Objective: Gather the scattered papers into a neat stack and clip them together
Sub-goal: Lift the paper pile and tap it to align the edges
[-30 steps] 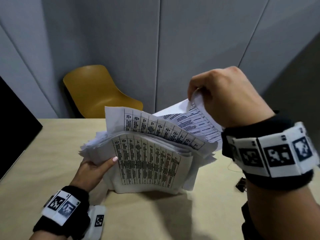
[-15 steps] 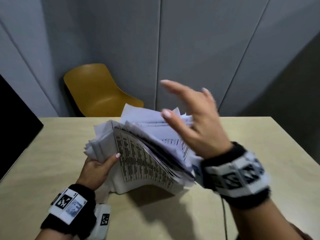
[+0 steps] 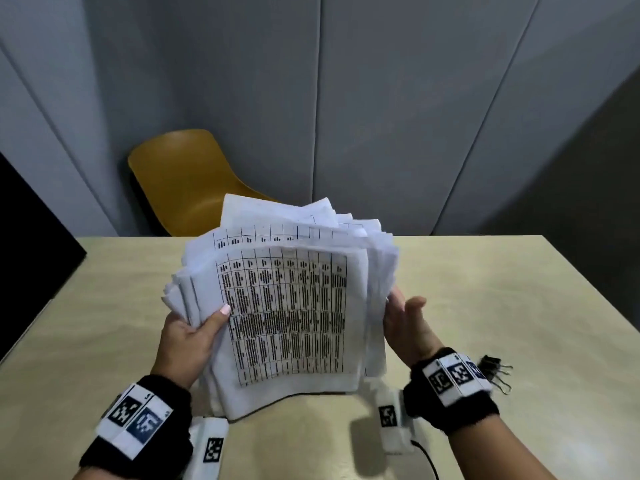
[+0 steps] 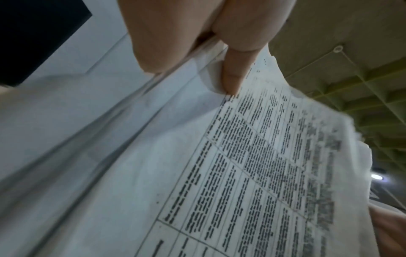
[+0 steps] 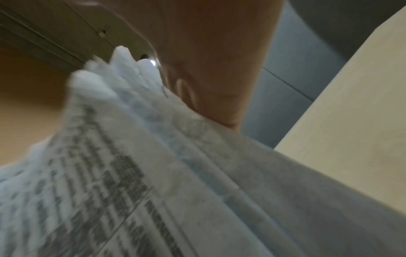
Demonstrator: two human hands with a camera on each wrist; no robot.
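A thick, uneven stack of white papers point(image 3: 287, 306) printed with tables stands on its lower edge on the beige table point(image 3: 519, 306), leaning away from me. My left hand point(image 3: 194, 334) grips its left edge, thumb on the front sheet; the left wrist view shows the thumb point(image 4: 232, 76) pressed on the papers point(image 4: 219, 173). My right hand point(image 3: 405, 320) lies flat against the stack's right edge with fingers straight; in the right wrist view the palm point(image 5: 215, 69) rests on the blurred papers point(image 5: 131, 173). A black binder clip point(image 3: 493, 370) lies on the table just behind my right wrist.
A mustard-yellow chair point(image 3: 187, 181) stands behind the table's far edge. A black panel point(image 3: 31, 230) rises at the left side. Grey wall panels close the back. A thin black cable point(image 3: 427, 459) runs off the table's near edge.
My right hand let go of the lifted top sheets, swung down and now rests flat against the stack's right side. The stack has been turned upright, its printed front facing me.
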